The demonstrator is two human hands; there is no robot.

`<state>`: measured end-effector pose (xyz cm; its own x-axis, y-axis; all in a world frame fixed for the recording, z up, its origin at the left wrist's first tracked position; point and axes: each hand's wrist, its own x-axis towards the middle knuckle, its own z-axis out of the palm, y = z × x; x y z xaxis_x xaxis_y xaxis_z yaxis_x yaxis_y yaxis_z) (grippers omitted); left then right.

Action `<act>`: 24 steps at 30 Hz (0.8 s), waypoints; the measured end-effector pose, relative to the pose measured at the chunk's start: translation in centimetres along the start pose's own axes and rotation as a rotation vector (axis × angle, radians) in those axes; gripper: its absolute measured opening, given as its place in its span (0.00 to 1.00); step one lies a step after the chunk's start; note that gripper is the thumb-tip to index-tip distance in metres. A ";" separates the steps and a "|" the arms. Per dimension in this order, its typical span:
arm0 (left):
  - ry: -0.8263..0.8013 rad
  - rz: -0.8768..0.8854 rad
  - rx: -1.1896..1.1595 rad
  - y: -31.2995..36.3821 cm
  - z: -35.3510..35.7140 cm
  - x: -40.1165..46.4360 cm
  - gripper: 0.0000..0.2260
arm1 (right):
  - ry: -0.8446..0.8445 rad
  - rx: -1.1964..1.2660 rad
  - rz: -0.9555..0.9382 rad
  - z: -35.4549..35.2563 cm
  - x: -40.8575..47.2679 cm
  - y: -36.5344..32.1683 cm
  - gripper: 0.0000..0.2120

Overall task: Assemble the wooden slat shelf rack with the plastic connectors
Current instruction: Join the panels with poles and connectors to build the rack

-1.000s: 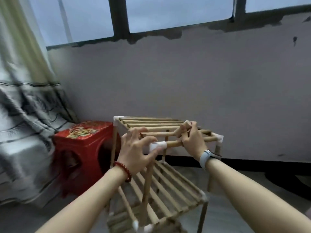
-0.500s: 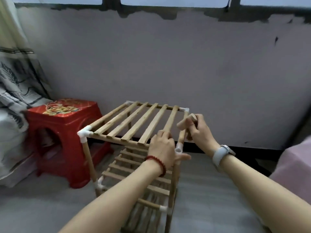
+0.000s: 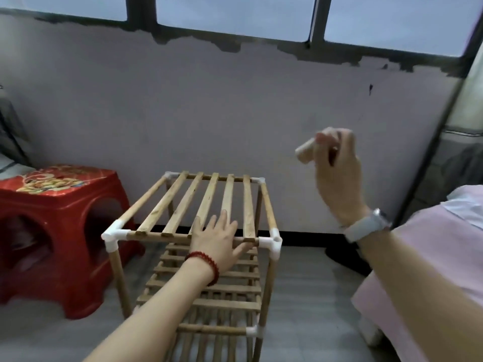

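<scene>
The wooden slat rack (image 3: 183, 205) stands upright on the floor, with a top shelf of slats and lower slatted tiers under it. White plastic connectors join its corners, one at the near left (image 3: 113, 235) and one at the near right (image 3: 273, 241). My left hand (image 3: 218, 237) lies flat with straight fingers on the top shelf's near edge. My right hand (image 3: 337, 163) is raised in the air to the right of the rack, above shelf height, and grips a short wooden dowel piece (image 3: 305, 152).
A red plastic stool (image 3: 55, 212) stands just left of the rack. A grey wall runs behind, with windows above. Pink fabric (image 3: 431, 257) fills the lower right. A curtain (image 3: 467, 105) hangs at the far right. Grey floor lies around the rack.
The rack has gone from held and tilted to standing on the floor. My left hand opened flat onto the top shelf. My right hand lifted away to the right with the dowel piece.
</scene>
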<state>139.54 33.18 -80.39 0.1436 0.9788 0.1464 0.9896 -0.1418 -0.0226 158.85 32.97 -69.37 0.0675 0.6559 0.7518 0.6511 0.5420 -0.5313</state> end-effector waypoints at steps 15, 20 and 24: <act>0.066 0.010 0.034 0.5 0.9 -0.3 0.30 | -0.576 -0.554 0.157 1.8 -5.7 2.1 0.14; 0.071 0.014 0.032 0.7 1.0 -0.3 0.30 | -0.009 -0.180 0.061 0.4 -2.4 0.4 0.11; 0.053 0.022 0.031 0.6 1.0 -0.4 0.31 | -0.590 -0.551 0.191 3.2 -8.0 2.5 0.12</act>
<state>140.12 32.88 -81.41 0.1659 0.9662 0.1972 0.9859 -0.1577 -0.0567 157.52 30.80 -77.98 -0.0930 0.9616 0.2582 0.9561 0.1586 -0.2464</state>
